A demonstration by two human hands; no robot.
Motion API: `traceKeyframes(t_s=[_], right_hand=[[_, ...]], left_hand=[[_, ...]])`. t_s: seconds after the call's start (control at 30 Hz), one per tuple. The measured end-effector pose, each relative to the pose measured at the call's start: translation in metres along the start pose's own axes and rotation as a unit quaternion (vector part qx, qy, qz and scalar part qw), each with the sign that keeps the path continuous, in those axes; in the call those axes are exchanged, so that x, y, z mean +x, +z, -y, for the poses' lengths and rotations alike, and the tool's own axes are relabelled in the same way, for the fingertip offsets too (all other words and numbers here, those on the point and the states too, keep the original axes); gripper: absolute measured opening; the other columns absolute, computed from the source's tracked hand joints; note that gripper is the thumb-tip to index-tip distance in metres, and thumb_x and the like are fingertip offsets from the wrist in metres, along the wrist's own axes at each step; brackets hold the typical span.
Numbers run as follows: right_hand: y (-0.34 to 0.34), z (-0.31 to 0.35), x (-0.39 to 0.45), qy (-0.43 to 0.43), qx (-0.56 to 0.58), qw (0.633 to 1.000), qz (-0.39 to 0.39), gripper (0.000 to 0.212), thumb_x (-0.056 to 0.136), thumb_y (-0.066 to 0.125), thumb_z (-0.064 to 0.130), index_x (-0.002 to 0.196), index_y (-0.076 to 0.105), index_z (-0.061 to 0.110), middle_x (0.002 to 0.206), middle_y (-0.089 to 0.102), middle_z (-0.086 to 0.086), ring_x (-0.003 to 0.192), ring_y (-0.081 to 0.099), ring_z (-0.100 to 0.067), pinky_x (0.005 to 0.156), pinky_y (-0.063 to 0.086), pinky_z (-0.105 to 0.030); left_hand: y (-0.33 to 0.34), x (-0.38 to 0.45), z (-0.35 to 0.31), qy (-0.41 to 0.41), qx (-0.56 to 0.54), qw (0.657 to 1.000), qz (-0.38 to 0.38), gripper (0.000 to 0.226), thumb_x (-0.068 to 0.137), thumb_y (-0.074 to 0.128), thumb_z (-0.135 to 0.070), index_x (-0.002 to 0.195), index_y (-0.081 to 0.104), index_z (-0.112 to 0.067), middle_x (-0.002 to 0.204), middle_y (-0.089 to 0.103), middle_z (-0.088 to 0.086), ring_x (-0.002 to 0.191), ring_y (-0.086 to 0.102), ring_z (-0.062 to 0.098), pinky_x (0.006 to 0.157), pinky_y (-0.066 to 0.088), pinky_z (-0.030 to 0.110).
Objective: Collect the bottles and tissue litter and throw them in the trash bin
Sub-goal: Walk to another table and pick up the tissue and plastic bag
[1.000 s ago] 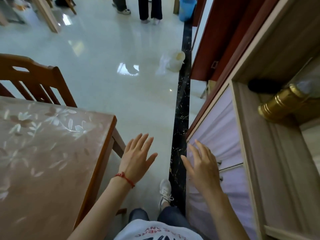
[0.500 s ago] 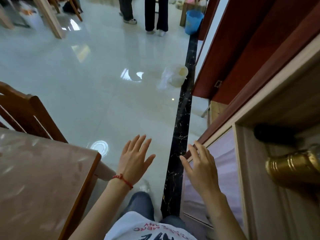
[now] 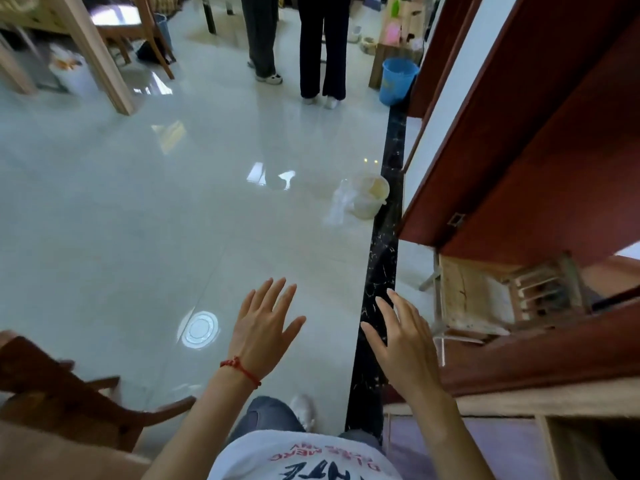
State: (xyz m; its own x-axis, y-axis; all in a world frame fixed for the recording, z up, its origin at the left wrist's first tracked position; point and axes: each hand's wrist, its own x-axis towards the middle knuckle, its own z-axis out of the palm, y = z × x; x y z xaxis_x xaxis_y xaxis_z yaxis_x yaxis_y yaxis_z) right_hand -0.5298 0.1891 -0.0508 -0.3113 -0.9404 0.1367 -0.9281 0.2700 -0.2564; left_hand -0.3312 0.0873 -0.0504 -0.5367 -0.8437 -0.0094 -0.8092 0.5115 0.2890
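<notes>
Right hand well short of bin

A pale tiled floor is seen, highly glossy, with lights mirrored in it. A strip of polished black stone with white veining is set into it. A translucent plastic bucket and a smooth blue plastic bin are stood on the tiles. A chair of dark varnished wood is shown at lower left. A door is finished in reddish-brown lacquered wood. A red woven thread bracelet is worn on one wrist.
</notes>
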Motion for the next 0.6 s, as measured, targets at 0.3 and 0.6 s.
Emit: traceKeyframes(t_s=[0.3,0.6], right_hand=[[0.016,0.016,0.140,-0.065,0.001,0.998,0.018,0.056,0.089,0.034,0.047,0.113,0.063,0.005,0.120,0.062,-0.016,0.109,0.060,-0.032,0.087,0.050,-0.041],[0.048,0.050,0.300,-0.260,0.013,0.962,0.083,0.066,0.095,0.015,0.053,0.116,0.060,0.008,0.123,0.059,-0.014,0.110,0.059,-0.031,0.085,0.051,-0.040]], left_hand=[[-0.020,0.098,0.043,-0.073,0.002,0.997,-0.020,0.069,0.094,0.012,-0.054,0.120,0.058,-0.008,0.121,0.063,0.014,0.113,0.058,0.033,0.091,0.049,0.048],[-0.030,0.172,0.082,-0.244,-0.021,0.966,-0.085,0.068,0.094,0.013,-0.052,0.117,0.059,-0.008,0.118,0.064,0.014,0.110,0.060,0.033,0.089,0.052,0.046]])
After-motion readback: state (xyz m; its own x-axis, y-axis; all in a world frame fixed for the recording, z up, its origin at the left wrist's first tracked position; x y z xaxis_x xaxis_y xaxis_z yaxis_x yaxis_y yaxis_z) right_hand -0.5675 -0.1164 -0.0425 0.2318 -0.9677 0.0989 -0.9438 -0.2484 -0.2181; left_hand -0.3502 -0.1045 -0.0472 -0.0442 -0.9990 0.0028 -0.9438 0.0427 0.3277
